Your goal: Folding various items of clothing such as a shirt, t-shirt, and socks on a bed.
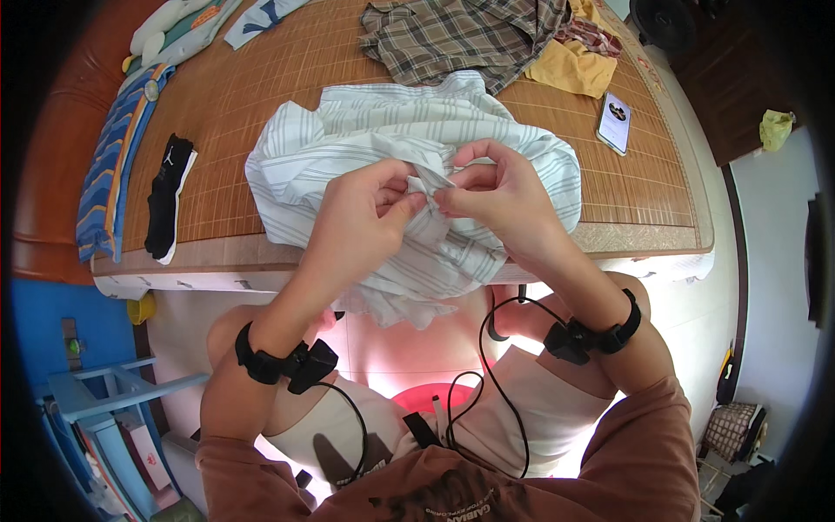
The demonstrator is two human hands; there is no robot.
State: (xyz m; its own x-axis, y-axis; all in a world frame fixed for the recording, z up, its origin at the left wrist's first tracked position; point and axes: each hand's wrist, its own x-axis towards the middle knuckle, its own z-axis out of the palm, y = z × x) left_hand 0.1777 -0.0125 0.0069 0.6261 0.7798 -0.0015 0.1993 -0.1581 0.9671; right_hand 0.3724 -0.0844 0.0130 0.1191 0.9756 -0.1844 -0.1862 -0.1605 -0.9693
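A white garment with thin grey stripes (pixel 293 156) lies bunched on the bamboo mat (pixel 222 130) at the bed's near edge, part of it hanging over. My left hand (pixel 378 209) pinches a folded edge of its cloth between thumb and fingers. Just right of it, my right hand (pixel 496 189) grips the same bit of cloth, thumb and fingertips nearly touching those of my left hand. The fingers partly hide what they hold. Behind the striped garment lies a brown plaid shirt (pixel 450 39).
Yellow cloth (pixel 574 68) and a phone (pixel 614 124) lie at the right. Black socks (pixel 166 196) and a folded blue striped cloth (pixel 121 163) lie at the left. Cables run from the forearm straps over my lap. A light-blue rack (pixel 104 391) stands lower left.
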